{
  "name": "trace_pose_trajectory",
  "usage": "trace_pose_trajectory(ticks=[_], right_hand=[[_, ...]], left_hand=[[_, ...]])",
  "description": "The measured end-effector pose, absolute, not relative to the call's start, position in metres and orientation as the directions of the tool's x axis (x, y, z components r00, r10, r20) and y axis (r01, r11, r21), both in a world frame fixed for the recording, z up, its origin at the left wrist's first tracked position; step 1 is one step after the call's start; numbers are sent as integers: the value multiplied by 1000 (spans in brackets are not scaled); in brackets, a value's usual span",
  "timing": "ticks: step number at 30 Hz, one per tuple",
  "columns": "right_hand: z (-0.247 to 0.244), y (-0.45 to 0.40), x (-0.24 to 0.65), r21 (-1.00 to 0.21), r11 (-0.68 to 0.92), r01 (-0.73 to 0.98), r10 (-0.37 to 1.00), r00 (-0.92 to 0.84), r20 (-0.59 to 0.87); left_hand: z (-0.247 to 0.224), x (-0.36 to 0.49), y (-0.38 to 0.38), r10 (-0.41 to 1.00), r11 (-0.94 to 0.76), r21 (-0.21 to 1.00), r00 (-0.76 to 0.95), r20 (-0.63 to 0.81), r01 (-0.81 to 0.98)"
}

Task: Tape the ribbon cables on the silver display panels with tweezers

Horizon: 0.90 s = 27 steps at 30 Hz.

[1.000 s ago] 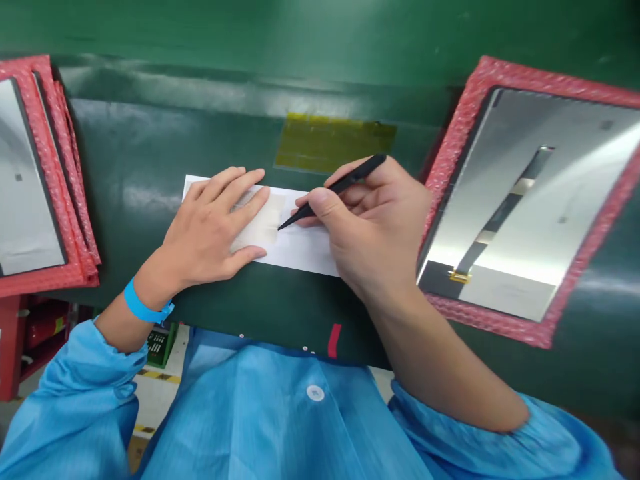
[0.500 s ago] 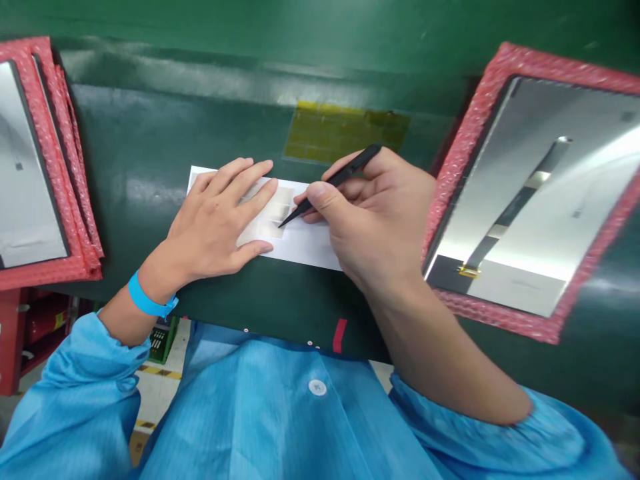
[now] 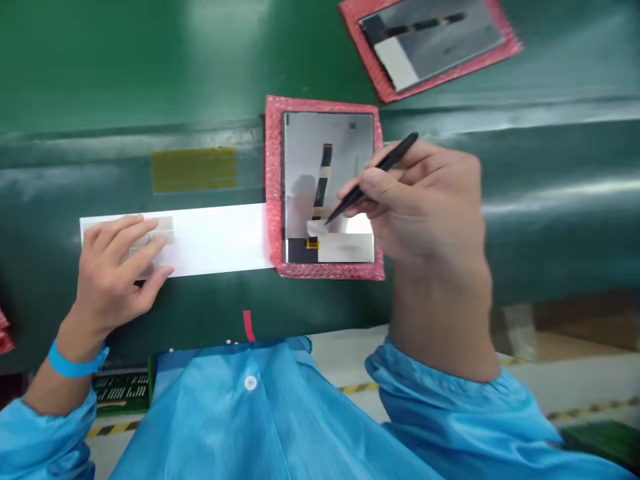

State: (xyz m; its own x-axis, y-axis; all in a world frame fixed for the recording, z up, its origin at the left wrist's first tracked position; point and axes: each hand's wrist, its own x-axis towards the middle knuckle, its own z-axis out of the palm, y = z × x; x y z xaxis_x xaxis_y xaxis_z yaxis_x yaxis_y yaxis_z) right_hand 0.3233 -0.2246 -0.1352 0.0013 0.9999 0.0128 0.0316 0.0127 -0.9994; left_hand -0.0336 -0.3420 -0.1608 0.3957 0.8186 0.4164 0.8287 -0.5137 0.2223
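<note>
My left hand (image 3: 117,273) lies spread on the left end of a white paper strip (image 3: 220,241), its fingertips over pale stickers (image 3: 164,227). Black tweezers (image 3: 373,177) are pinched in my right hand (image 3: 420,200). At their tip is a small pale translucent piece (image 3: 317,229), over the lower end of a dark flex cable (image 3: 323,177). This cable runs along the back of a silvery display panel (image 3: 300,147), which lies on pink bubble wrap (image 3: 273,167). Whether the piece touches the panel cannot be made out.
A second panel (image 3: 440,47) on pink wrap lies at the upper right. A yellow patch (image 3: 194,171) and a red tape mark (image 3: 249,326) are on the green table (image 3: 125,100). Pink wrap (image 3: 5,333) shows at the far left edge.
The view has swung right. My right hand has moved with the tweezers from the stickers to the panel, and a pale piece now shows at their tip. My left hand stays on the strip.
</note>
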Motion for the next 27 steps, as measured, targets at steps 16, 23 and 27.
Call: trace_pose_trajectory(ticks=[16, 23, 27], right_hand=[[-150, -252, 366, -991, -126, 46, 991, 47, -123], [-141, -251, 361, -978, -172, 113, 981, 104, -161], [-140, -251, 361, -981, -149, 124, 987, 80, -140]], left_hand=[[-158, 178, -331, 905, -376, 432, 224, 362, 820], [-151, 178, -330, 919, -363, 466, 230, 320, 807], [-149, 177, -328, 925, -361, 474, 242, 294, 803]])
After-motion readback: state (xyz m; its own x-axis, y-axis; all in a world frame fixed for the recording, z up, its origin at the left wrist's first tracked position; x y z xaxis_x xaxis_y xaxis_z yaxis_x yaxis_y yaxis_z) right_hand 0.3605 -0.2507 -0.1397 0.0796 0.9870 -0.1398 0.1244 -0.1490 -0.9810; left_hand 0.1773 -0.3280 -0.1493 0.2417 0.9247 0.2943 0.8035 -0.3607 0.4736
